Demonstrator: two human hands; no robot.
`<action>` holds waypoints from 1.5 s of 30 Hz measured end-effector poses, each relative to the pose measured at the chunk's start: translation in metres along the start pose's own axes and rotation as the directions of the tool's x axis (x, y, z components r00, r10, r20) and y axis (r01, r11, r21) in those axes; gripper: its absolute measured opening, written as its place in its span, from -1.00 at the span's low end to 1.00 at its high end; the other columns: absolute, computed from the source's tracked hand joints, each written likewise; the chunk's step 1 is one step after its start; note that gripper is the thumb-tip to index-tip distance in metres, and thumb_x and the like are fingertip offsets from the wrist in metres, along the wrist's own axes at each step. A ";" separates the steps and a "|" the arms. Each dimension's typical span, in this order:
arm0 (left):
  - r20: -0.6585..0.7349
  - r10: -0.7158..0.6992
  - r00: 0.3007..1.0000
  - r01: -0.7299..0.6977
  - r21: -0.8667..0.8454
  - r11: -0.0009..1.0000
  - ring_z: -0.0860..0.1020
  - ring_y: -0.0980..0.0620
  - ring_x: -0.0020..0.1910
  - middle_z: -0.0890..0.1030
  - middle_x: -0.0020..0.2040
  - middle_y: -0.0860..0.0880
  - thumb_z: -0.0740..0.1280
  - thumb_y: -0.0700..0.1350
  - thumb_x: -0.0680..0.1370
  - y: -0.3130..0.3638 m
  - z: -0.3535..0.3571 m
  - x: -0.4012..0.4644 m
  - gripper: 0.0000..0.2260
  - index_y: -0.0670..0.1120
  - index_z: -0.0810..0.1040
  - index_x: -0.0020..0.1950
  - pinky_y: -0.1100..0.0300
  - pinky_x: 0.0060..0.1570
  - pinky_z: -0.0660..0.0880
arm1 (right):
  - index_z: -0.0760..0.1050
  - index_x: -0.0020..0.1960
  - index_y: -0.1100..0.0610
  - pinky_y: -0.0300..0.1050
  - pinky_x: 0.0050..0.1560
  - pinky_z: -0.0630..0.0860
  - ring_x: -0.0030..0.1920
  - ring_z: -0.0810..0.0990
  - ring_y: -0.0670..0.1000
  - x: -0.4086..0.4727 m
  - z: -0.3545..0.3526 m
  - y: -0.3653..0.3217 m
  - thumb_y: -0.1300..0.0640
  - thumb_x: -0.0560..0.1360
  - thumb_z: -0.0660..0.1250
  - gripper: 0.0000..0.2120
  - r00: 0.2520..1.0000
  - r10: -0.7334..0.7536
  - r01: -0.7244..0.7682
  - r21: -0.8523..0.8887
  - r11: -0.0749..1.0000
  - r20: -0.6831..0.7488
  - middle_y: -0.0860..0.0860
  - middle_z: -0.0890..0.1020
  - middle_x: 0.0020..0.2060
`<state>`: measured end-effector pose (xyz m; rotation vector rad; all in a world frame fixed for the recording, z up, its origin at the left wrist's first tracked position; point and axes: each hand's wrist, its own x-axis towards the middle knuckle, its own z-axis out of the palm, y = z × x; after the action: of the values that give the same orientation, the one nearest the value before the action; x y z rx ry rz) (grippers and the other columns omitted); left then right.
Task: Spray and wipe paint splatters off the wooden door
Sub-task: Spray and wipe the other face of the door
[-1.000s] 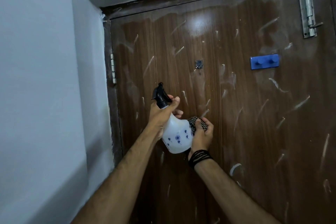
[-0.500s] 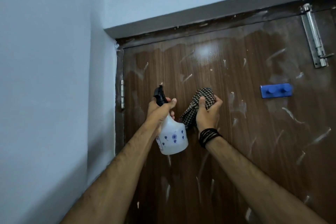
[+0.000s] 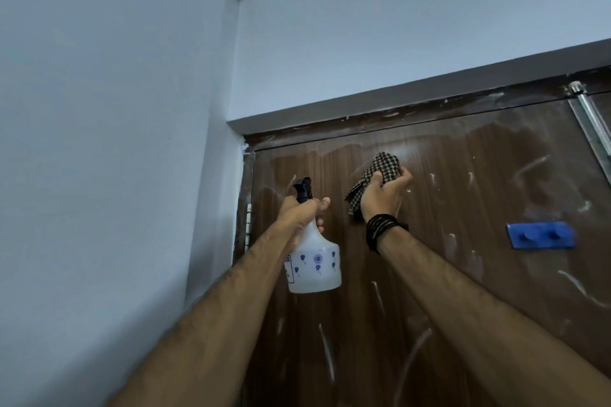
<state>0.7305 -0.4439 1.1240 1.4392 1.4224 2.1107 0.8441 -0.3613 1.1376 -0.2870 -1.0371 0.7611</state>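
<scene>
Right hand (image 3: 383,196) bunched around soft checkered cloth (image 3: 377,175), pressed near top edge of door (image 3: 463,274). Left hand (image 3: 302,213) clamped on spray bottle (image 3: 314,268) neck. Bottle probably light, slick plastic; best gripped at neck. Cloth limp, wadded for firm wiping.

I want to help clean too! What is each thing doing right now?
Left hand: grips the spray bottle's neck.
Spray bottle: upright, held beside the door.
Right hand: holds the checked cloth.
Checked cloth: bunched, pressed on the door near its top.
Wooden door: closed, streaked with white paint.
Blue hook strip: nothing hanging on it.
</scene>
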 end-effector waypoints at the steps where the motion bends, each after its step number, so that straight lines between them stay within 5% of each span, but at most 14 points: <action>1: 0.005 -0.004 1.000 0.004 0.011 1.000 0.52 0.11 -0.35 0.57 -0.18 -0.06 0.44 -0.13 0.56 0.003 -0.003 0.002 -0.75 -0.22 0.57 0.16 0.25 -0.41 0.52 | 0.12 0.50 0.12 -0.07 -0.03 0.43 0.07 0.56 0.16 0.000 0.005 -0.002 0.14 0.66 0.17 -0.55 1.000 -0.015 0.015 -0.013 1.000 0.004 0.18 0.51 0.26; 9: -0.081 0.005 0.997 0.001 0.074 0.997 0.55 0.07 -0.34 0.59 -0.19 -0.10 0.48 -0.12 0.53 0.013 -0.028 0.014 -0.67 -0.25 0.56 0.20 0.21 -0.39 0.52 | 0.14 0.51 0.11 0.07 0.24 0.49 0.26 0.53 0.17 -0.003 0.038 -0.004 0.16 0.65 0.20 -0.53 0.994 -0.107 0.110 -0.133 0.985 0.025 0.13 0.50 0.32; 15: -0.029 -0.026 0.999 0.029 0.100 0.995 0.53 0.08 -0.35 0.58 -0.15 -0.11 0.48 -0.17 0.52 0.008 -0.046 0.018 -0.61 -0.23 0.49 0.29 0.22 -0.43 0.51 | 0.15 0.49 0.10 0.08 0.23 0.49 0.24 0.55 0.19 -0.005 0.053 0.002 0.13 0.65 0.19 -0.55 0.992 -0.121 0.127 -0.223 0.966 0.037 0.13 0.53 0.29; 20: -0.005 -0.051 0.999 0.051 0.105 0.993 0.47 0.09 -0.42 0.53 -0.27 -0.09 0.44 -0.22 0.55 0.004 -0.052 0.020 -0.88 -0.24 0.58 0.03 0.21 -0.40 0.50 | 0.19 0.47 0.14 0.12 0.25 0.47 0.24 0.55 0.16 0.000 0.067 0.004 0.17 0.65 0.21 -0.57 0.946 -0.314 0.323 -0.333 0.886 0.082 0.14 0.55 0.24; 26: -0.059 -0.043 0.997 0.050 0.119 0.992 0.47 0.09 -0.40 0.54 -0.25 -0.08 0.42 -0.27 0.55 -0.003 -0.059 0.035 -0.94 -0.18 0.56 -0.03 0.18 -0.35 0.51 | 0.15 0.54 0.13 0.05 0.27 0.38 0.19 0.55 0.10 0.024 0.094 0.017 0.28 0.61 0.23 -0.46 0.735 -0.616 0.672 -0.422 0.608 0.283 0.10 0.59 0.19; 30: -0.080 -0.025 0.996 0.038 0.168 0.985 0.47 0.10 -0.42 0.53 -0.27 -0.07 0.42 -0.27 0.54 -0.006 -0.064 0.045 -0.94 -0.18 0.57 -0.02 0.19 -0.38 0.50 | 0.13 0.56 0.06 0.10 0.37 0.31 0.33 0.45 0.11 0.035 0.115 0.042 0.35 0.51 0.28 -0.31 0.642 -0.554 0.766 -0.476 0.433 0.529 0.10 0.51 0.31; 34: -0.115 -0.032 0.993 0.052 0.169 0.984 0.46 0.07 -0.43 0.55 -0.31 -0.06 0.39 -0.35 0.51 -0.013 -0.068 0.053 -0.88 -0.15 0.54 -0.13 0.14 -0.35 0.49 | 0.17 0.56 0.03 0.13 0.51 0.11 0.49 0.24 0.15 0.020 0.125 0.081 0.20 0.55 0.23 -0.39 0.509 -0.556 0.857 -0.442 0.263 0.656 0.12 0.35 0.47; 38: -0.083 -0.022 0.996 0.034 0.152 0.988 0.46 0.10 -0.44 0.56 -0.30 -0.04 0.39 -0.32 0.53 -0.023 -0.073 0.059 -0.90 -0.14 0.57 -0.03 0.19 -0.42 0.48 | 0.10 0.59 0.07 0.13 0.54 0.00 0.54 0.14 0.18 0.011 0.137 0.096 0.05 0.59 0.23 -0.38 0.396 -0.525 0.913 -0.385 0.136 0.754 0.16 0.24 0.52; 42: -0.086 -0.022 0.996 0.036 0.170 0.985 0.45 0.10 -0.39 0.56 -0.23 -0.06 0.38 -0.31 0.55 -0.024 -0.079 0.068 -0.89 -0.13 0.56 0.01 0.22 -0.43 0.46 | 0.17 0.55 0.06 0.13 0.51 0.04 0.49 0.21 0.17 0.045 0.177 0.063 0.17 0.61 0.17 -0.47 0.468 -0.552 0.867 -0.479 0.136 0.690 0.14 0.30 0.48; 45: -0.113 -0.012 0.994 0.032 0.175 0.984 0.45 0.09 -0.40 0.55 -0.21 -0.07 0.39 -0.30 0.55 -0.021 -0.098 0.076 -0.88 -0.14 0.56 0.03 0.21 -0.43 0.47 | 0.26 0.51 0.06 0.10 0.50 0.05 0.48 0.24 0.15 0.059 0.208 0.046 0.02 0.64 0.14 -0.56 0.490 -0.529 0.860 -0.481 0.167 0.693 0.13 0.36 0.45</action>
<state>0.6071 -0.4425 1.1476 1.3772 1.6979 2.1274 0.6631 -0.3151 1.2555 -0.3643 -1.6771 -0.6889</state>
